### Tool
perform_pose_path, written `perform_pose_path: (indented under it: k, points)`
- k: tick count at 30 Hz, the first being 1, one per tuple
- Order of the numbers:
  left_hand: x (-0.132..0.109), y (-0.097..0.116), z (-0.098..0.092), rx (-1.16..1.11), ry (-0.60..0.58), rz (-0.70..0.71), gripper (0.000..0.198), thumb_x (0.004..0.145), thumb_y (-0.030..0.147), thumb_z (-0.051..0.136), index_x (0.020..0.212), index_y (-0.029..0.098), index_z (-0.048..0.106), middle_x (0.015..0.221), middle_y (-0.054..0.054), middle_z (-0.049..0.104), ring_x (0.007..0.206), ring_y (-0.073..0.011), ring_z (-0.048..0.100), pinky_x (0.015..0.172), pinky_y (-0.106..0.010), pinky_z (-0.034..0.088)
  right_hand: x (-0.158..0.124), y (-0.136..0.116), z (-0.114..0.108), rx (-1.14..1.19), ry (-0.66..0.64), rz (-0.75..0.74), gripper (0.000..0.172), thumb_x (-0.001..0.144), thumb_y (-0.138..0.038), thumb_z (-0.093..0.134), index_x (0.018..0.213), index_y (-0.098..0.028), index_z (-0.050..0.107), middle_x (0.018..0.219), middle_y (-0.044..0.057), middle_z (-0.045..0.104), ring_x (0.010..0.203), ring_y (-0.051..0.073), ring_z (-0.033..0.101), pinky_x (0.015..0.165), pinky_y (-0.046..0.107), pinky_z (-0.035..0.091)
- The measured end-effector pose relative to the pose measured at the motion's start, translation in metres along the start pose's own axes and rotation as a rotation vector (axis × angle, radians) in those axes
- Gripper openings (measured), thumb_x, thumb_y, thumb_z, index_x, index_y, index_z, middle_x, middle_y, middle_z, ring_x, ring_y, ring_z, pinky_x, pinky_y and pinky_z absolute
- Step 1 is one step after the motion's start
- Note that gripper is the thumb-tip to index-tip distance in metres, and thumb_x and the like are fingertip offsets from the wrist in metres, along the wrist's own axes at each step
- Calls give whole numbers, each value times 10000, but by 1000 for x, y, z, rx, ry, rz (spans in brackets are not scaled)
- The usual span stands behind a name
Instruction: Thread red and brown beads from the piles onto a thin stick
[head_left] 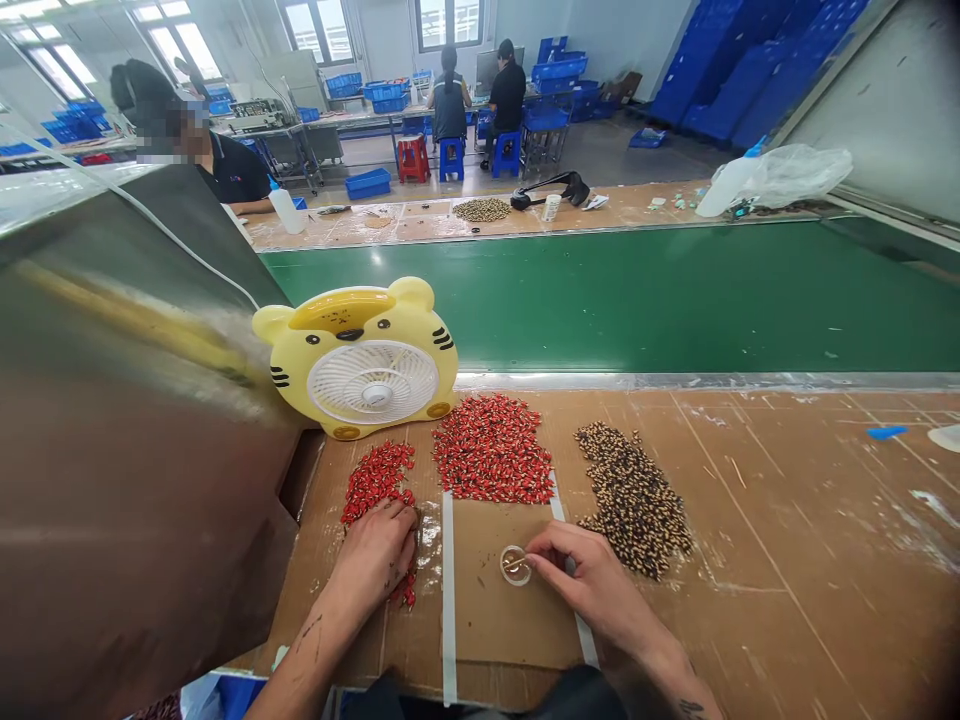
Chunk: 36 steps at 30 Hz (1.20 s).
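My left hand (381, 548) rests on the smaller pile of red pieces (375, 475), its fingers curled down into it; the hand itself hides whatever its fingertips hold. My right hand (585, 570) pinches a thin, light-coloured stick (516, 565) between thumb and forefinger. The tip of that stick is inside a small clear round cup (505, 576) standing on a brown cardboard sheet (487, 630) edged with white tape. Behind the sheet lies a larger pile of red pieces (495, 450). Small black-and-gold pieces (637, 500) are heaped beyond my right hand.
A yellow animal-faced fan (442, 360) stands at the back left, beside a large metal housing (150, 420). Behind the bench runs a green conveyor belt (637, 300). On its far side are squeeze bottles (286, 210) and another gold pile (482, 209). Several people sit farther off.
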<state>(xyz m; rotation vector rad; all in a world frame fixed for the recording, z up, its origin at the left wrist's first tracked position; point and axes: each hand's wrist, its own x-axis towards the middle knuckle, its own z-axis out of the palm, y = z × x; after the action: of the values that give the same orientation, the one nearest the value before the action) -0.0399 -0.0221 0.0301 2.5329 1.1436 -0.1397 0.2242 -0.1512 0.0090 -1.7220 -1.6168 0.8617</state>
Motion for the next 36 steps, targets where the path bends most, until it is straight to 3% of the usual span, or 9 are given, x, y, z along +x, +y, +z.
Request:
perform_pose_path:
  k: [6, 10, 14, 20, 25, 31, 36]
  points:
    - [-5, 5, -2, -478, 149, 58, 275, 905, 181, 486, 1096, 193, 684, 936, -84, 692, 794, -198, 630, 724, -280, 470, -2, 2, 4, -101, -14, -170, 275, 979, -355, 539, 822, -211, 713, 776, 37, 660, 750, 179, 612, 691, 280, 466]
    - [-7, 19, -1, -866, 152, -9, 160, 849, 242, 601, 862, 173, 746, 818, -61, 685, 692, -163, 601, 624, -239, 449, 0, 2, 7, -208, 5, -275, 326, 1006, -337, 479, 811, -195, 698, 758, 48, 630, 743, 182, 586, 679, 286, 448]
    - [-8, 34, 12, -1260, 103, -155, 124, 715, 275, 734, 733, 154, 716, 695, -31, 656, 616, -143, 577, 584, -229, 441, 2, 1, 6, -221, 4, -293, 320, 1003, -328, 488, 793, -192, 689, 735, 40, 608, 714, 173, 570, 654, 273, 434]
    - [-5, 44, 30, -1774, 85, -69, 131, 664, 224, 791, 682, 153, 683, 706, -13, 624, 570, -120, 590, 546, -226, 455, 3, 3, 6, -214, -1, -294, 313, 1004, -317, 486, 785, -190, 671, 731, 35, 602, 709, 172, 571, 651, 275, 428]
    - [-1, 45, 34, -1829, 90, -100, 108, 660, 195, 815, 702, 154, 724, 758, -31, 684, 599, -118, 613, 580, -228, 474, 2, 7, 9, -246, 29, -291, 305, 1008, -292, 469, 793, -185, 655, 741, 41, 603, 720, 178, 568, 656, 284, 425]
    - [8, 47, 48, -1644, 105, -258, 166, 652, 220, 826, 803, 165, 782, 707, -27, 722, 634, -114, 598, 636, -209, 451, 2, 4, 11, -268, 0, -304, 271, 996, -249, 470, 785, -175, 622, 761, 46, 599, 728, 183, 558, 658, 290, 421]
    - [10, 53, 51, -1571, 72, -275, 175, 649, 258, 813, 793, 162, 789, 670, -27, 718, 621, -133, 591, 627, -225, 438, 9, 4, 10, -272, -7, -296, 231, 981, -210, 494, 776, -176, 595, 769, 41, 592, 736, 181, 545, 661, 287, 407]
